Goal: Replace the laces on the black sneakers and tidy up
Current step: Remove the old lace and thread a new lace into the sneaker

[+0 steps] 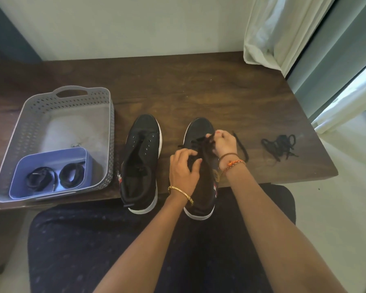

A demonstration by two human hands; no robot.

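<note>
Two black sneakers with white soles stand side by side at the table's near edge, toes pointing away. The left sneaker (141, 161) has bare eyelets and no lace. The right sneaker (200, 132) still carries a black lace (242, 149), one end trailing onto the table to its right. My left hand (183, 170) rests curled on that shoe's left side at the eyelets. My right hand (223, 143) pinches the lace near the toe end of the lacing. A loose heap of black lace (280, 145) lies further right.
A grey perforated basket (30, 123) stands at the left on the dark wooden table (178, 85); inside it a small blue tub (51, 159) holds two coiled black laces (56, 176). A white curtain (283, 34) hangs at the back right. My lap is below the table edge.
</note>
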